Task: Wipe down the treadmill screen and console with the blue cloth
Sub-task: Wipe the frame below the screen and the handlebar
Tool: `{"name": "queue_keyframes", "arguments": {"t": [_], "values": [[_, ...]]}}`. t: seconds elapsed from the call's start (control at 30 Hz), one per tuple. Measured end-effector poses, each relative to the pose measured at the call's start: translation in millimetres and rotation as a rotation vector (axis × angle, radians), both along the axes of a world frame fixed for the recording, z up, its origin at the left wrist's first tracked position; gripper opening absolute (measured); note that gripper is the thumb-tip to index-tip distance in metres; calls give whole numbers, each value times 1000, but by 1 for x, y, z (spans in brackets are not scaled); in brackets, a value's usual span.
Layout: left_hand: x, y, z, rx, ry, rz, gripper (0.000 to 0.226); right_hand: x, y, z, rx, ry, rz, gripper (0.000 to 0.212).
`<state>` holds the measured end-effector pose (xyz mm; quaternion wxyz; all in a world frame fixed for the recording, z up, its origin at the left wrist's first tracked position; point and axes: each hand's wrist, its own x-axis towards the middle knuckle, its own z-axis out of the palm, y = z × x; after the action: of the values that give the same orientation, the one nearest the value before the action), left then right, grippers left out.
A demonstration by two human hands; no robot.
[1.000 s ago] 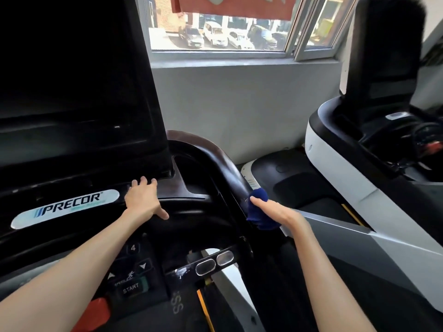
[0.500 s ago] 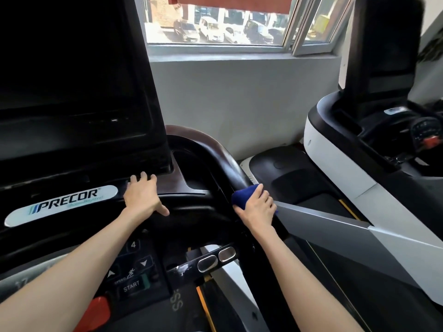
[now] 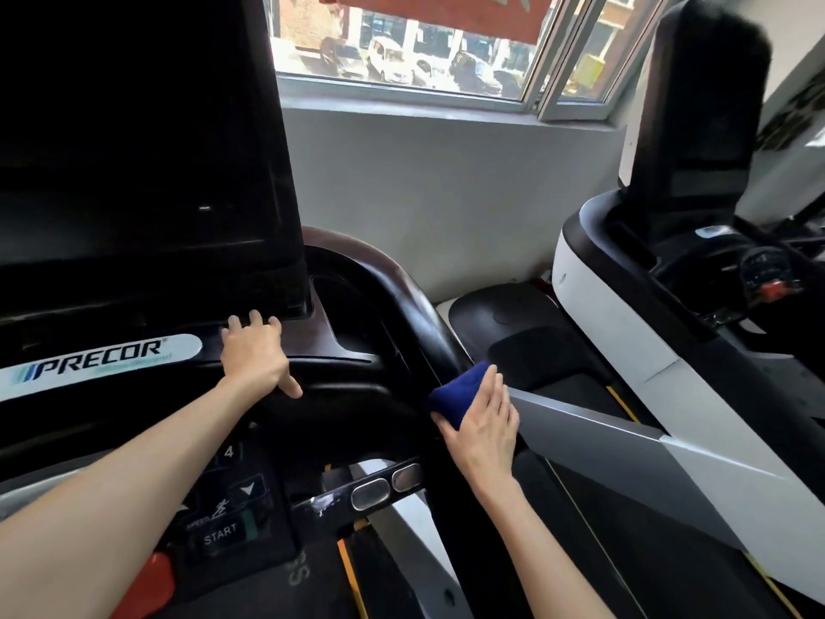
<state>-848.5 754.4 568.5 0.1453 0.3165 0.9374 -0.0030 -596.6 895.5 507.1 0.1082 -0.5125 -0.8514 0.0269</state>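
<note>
Fingers (image 3: 491, 397) of the right hand (image 3: 480, 433) lie spread and flat over the blue cloth (image 3: 460, 393), pressing the bunched pad against the right-hand rail (image 3: 428, 332) of the console where it curves down from the console's right rear corner. Nothing pinches the cloth; it is trapped only between palm and rail. On the other side, the left hand (image 3: 254, 355) rests palm-down on the console's upper ledge, just below the bottom right corner of the screen (image 3: 134, 127), its fingers slightly apart and the thumb hooked over the ledge's front edge, clamped on nothing.

The risks, as I judge them. The rail is glossy and slopes away, so a flat-palm hold could let the cloth slide out and drop off the console's right edge onto the belt. The wad is small, so bare fingertips may trail over cleaned plastic and leave smears. Toward the console's front edge sits the START key (image 3: 219, 534), with the arrow keys beside it and the left forearm passing right over them; a wipe across there, or a dropped forearm, could press one. The screen looks untouched and would show streaks if wiped with a dirtied fold.
</note>
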Motion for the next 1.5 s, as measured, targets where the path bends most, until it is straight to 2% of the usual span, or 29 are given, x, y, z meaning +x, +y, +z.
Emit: {"name": "queue_keyframes", "arguments": {"t": [0.1, 0.33, 0.5, 0.6, 0.7, 0.87, 0.97, 1.1, 1.2, 1.37, 1.5], "values": [[-2, 0, 1, -5, -2, 3, 117, -17, 9, 6, -105, -31, -50, 117], [-6, 5, 3, -39, -19, 20, 124, -131, 58, 11, -139, -55, 24, 104], [-5, 5, -2, -36, 0, -5, 124, -188, 86, 10, -189, -87, 64, 106], [-4, 3, 1, -46, 3, -29, 123, -183, 83, 13, -157, -108, 79, 105], [-4, 0, 4, -45, 5, -46, 122, -150, 64, 9, -67, -111, 148, 92], [-4, 0, 6, -38, -20, -51, 124, -82, 20, -12, 122, 20, 70, 82], [-5, -1, 6, -30, -35, -47, 125, -73, 15, -20, 143, 6, 44, 90], [-3, 0, 9, -39, -40, -42, 124, -111, 33, -18, 42, 4, -4, 105], [-3, 2, 9, -47, -28, -44, 123, -154, 56, -9, -60, -29, 50, 101], [-4, 6, 7, -71, -41, -32, 123, -224, 83, -5, -96, -50, 43, 86], [-3, 7, 8, -93, -44, -24, 125, -246, 93, 1, -128, -114, 125, 92]]}}
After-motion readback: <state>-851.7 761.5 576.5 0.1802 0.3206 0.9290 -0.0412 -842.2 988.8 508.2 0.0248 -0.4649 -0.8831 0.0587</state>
